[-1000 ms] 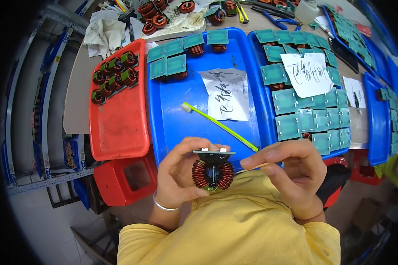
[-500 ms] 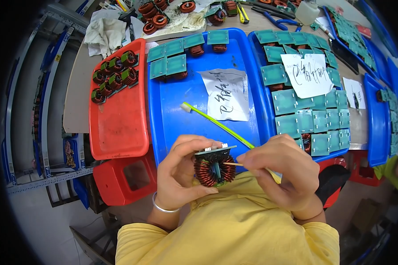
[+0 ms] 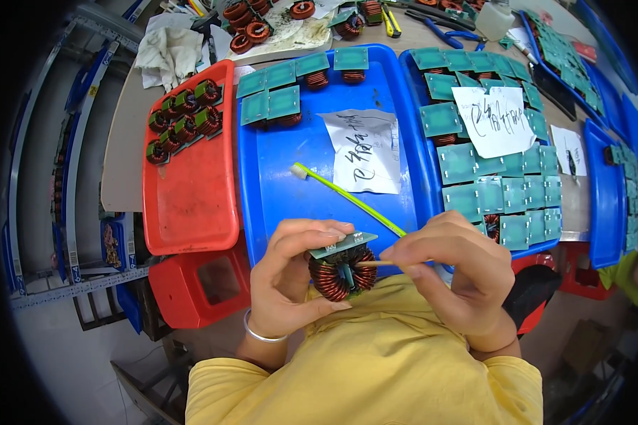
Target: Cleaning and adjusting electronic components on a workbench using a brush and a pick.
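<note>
In front of my chest, my left hand grips a toroidal coil wound with dark copper wire, its green circuit board on top. Fingers lie on the board side and the thumb presses from below. My right hand pinches a thin wooden stick, whose tip reaches the coil's right windings near the centre opening; the exact tip is hard to make out. Beyond my hands, a green toothbrush lies slanting in the blue tray, beside a sheet of paper with handwriting.
Several coils with boards sit in a red tray on the left. A second blue tray on the right is packed with boards. Loose coils, blue-handled pliers, and a yellow cutter lie at the back.
The coil has tilted in my left hand, so more of the board's top face shows. The stick stays against the windings, with my right hand barely shifted.
</note>
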### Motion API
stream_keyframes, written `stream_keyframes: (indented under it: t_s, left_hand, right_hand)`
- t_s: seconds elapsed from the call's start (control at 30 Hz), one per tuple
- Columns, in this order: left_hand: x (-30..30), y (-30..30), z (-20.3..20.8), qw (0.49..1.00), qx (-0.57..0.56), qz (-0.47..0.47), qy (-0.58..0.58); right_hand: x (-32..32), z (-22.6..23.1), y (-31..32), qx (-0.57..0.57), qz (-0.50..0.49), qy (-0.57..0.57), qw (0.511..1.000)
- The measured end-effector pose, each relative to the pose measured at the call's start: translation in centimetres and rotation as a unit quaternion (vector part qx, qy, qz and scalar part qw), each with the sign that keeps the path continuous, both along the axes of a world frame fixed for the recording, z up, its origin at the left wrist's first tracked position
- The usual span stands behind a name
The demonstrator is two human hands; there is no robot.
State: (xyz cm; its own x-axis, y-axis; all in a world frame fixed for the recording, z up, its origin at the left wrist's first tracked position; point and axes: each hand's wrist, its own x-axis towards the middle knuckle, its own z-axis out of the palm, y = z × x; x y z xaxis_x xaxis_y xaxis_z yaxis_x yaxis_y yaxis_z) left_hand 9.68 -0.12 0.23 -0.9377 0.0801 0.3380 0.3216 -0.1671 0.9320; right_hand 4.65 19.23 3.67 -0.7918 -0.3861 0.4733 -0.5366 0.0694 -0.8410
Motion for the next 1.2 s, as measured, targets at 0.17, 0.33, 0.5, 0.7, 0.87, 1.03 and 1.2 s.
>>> stream_keyframes:
  t_s: [0.17,0.33,0.5,0.7,0.87,1.03,1.2]
  left_hand:
    - [0.1,0.2,-0.4,0.999,0.025,0.019,-0.038]
    - [0.7,0.1,-0.4,0.988,0.1,-0.014,-0.116]
    - [0.8,-0.3,-0.6,0.979,0.141,-0.083,-0.118]
    - [1.2,-0.3,-0.6,0.971,0.152,-0.083,-0.164]
    - [1.2,-0.3,-0.5,0.973,0.139,-0.084,-0.164]
    - [1.0,-0.4,-0.4,0.973,0.136,-0.094,-0.163]
    - [1.2,-0.4,-0.7,0.973,0.134,-0.09,-0.164]
  right_hand:
    - [0.0,0.3,0.0,-0.035,0.046,-0.032,0.998]
    - [-0.6,0.7,-0.7,-0.012,0.044,0.023,0.999]
    - [-0.6,0.6,-1.2,-0.007,0.044,0.045,0.998]
    - [-0.6,0.5,-1.4,0.009,0.043,0.061,0.997]
    - [-0.5,0.7,-1.2,0.016,0.011,0.059,0.998]
    - [-0.4,0.6,-1.3,0.015,0.018,0.064,0.998]
    - [-0.3,0.9,-1.2,0.025,0.027,0.062,0.997]
